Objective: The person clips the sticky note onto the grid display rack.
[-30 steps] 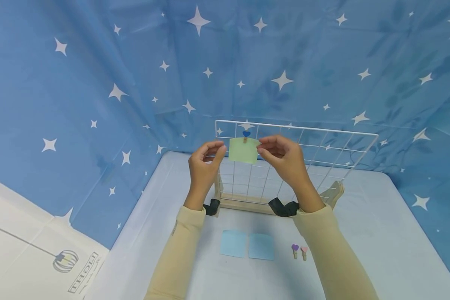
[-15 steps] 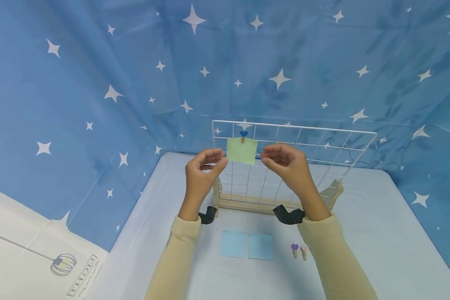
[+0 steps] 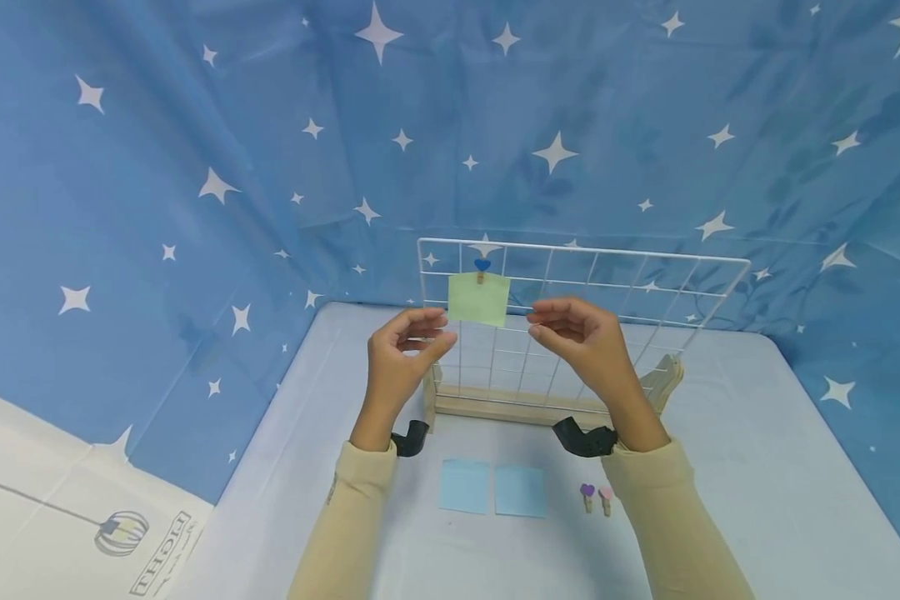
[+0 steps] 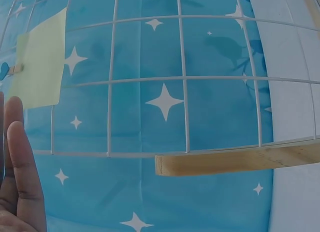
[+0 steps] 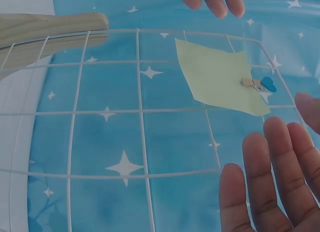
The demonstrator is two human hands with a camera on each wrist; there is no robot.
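A pale green paper note (image 3: 477, 302) hangs near the upper left of a white wire grid rack (image 3: 607, 250). At its top edge sits a small wooden clothespin with a blue heart (image 3: 482, 265), also visible in the right wrist view as a heart clothespin (image 5: 260, 84). My left hand (image 3: 403, 357) hovers just left of the note, fingers loosely bent around nothing. To the note's right, my right hand (image 3: 587, 340) is likewise bare, its fingertips apart from the paper. The left wrist view catches a few fingers (image 4: 25, 172) below the note.
Two light blue notes (image 3: 464, 486) lie side by side on the white table in front of the rack. Right of them are a purple heart clothespin (image 3: 588, 497) and a pink heart clothespin (image 3: 607, 500). Wooden feet (image 3: 663, 383) support the rack; a starry blue curtain (image 3: 570, 100) hangs behind.
My right hand has drawn away from the note's right edge, and my left hand has sunk slightly down and left. The note stays clipped on the rack; the head view has shifted slightly.
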